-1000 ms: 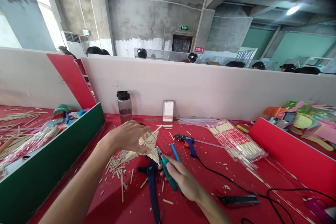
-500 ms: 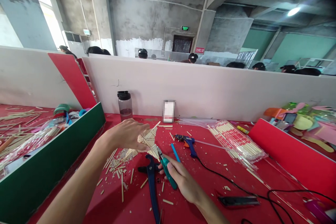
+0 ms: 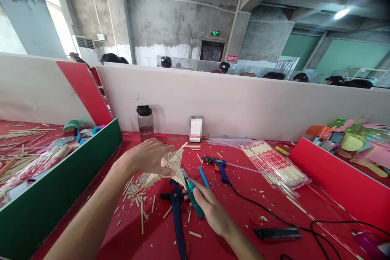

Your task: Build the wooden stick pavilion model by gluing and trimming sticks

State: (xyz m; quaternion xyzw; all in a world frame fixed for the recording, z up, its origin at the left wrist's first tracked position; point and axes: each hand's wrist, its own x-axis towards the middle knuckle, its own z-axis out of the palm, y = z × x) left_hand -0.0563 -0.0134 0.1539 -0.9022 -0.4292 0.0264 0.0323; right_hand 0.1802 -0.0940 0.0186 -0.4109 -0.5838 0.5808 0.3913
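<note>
Centre of frame, slightly left and low: a pale stick piece [image 3: 174, 160], sticks laid at crossing angles, under the left hand [image 3: 149, 156]. Fingers of that hand spread over its left side, thumb on the near edge, pinching it between; far fingertips hidden. Right hand [image 3: 210, 207], lower centre, fingers curled round green-handled pliers [image 3: 195, 201], nose at the piece's right edge; cannot tell whether the tips bite. Risks, as judged: a hard squeeze off-line could split a stick or spring a joint; a slipped nose could nip the left thumb, which sits close by. A loose hold might let the piece twist onto the blue-handled tool [image 3: 176, 207] just below. Scattered offcuts [image 3: 137, 193], lower left of centre, could stop it lying flat if set there. Writing: green sign [image 3: 215, 33], upper centre, lit characters too small to read surely; red plaque [image 3: 232, 58] to its lower right, white characters, likewise unclear. Bagged sticks [image 3: 274, 162], right of centre, show red printed bands, no legible brand. White panel [image 3: 196, 129], mid-frame, pixelated.
</note>
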